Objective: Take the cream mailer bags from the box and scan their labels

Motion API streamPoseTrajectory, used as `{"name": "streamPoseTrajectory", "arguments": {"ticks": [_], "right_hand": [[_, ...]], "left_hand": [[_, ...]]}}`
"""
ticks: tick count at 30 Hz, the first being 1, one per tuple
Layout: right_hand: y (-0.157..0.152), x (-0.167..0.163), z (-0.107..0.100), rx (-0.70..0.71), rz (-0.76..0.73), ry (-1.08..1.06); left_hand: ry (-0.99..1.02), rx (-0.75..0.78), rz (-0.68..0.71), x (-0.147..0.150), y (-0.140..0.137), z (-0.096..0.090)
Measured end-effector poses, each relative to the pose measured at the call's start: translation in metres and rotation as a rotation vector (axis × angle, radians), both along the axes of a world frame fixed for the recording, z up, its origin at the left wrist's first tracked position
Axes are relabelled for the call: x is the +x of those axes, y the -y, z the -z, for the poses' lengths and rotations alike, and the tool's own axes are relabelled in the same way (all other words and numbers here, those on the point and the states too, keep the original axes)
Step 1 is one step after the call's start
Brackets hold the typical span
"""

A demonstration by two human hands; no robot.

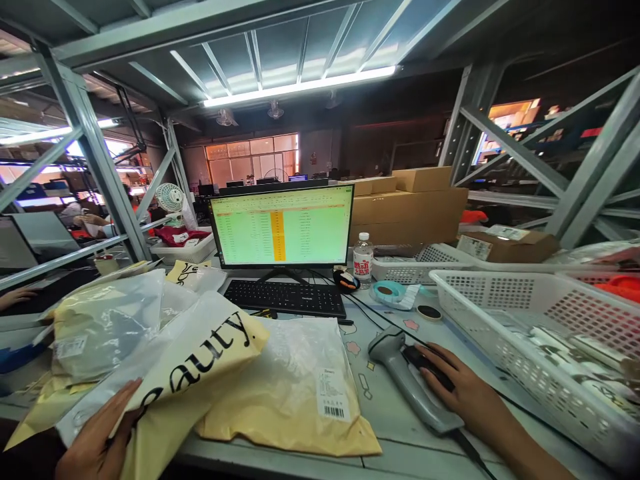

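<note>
My left hand [100,437] is closed on the edge of a yellow-and-white plastic mailing bag [200,353] printed with black letters. Its far end is lifted over a second bag [285,380], which lies flat with a barcode label [333,393] on its front. My right hand [455,377] rests over a black computer mouse [430,367], fingers curved round it. Just left of the mouse lies a grey barcode scanner [415,383], its cable running toward me. A black keyboard [285,297] sits in front of the monitor [283,230], which shows a spreadsheet with an orange column.
More bagged parcels [105,320] pile up at the left. To the right stands a white perforated basket [480,300] holding packed items. A water bottle [363,257], a blue tape roll [390,292] and cardboard boxes [405,210] are behind. Another person's hand [17,298] shows at far left.
</note>
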State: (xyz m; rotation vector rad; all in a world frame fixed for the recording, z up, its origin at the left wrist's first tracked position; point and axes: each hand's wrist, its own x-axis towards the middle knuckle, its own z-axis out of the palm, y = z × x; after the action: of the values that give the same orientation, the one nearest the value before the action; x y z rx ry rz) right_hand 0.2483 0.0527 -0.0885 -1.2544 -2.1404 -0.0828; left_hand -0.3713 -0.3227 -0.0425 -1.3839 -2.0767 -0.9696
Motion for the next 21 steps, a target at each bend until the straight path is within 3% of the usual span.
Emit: {"name": "streamPoseTrajectory", "arguments": {"ticks": [5,10,15,21], "right_hand": [[0.001,0.002,-0.002,-0.036,0.031,-0.001],[0.002,0.002,-0.004,-0.034,0.009,-0.001],[-0.007,0.004,0.003,0.026,0.045,-0.063],[-0.015,0.007,0.01,-0.031,0.058,-0.059]], "left_hand": [[-0.224,-0.01,0.273,0.013,-0.018,-0.021],[-0.303,0.014,0.365,0.034,-0.04,-0.037],[-0.332,0.001,0.416,0.049,-0.052,-0.029],[-0.261,-0.01,0.417,0.056,-0.054,-0.008]]}}
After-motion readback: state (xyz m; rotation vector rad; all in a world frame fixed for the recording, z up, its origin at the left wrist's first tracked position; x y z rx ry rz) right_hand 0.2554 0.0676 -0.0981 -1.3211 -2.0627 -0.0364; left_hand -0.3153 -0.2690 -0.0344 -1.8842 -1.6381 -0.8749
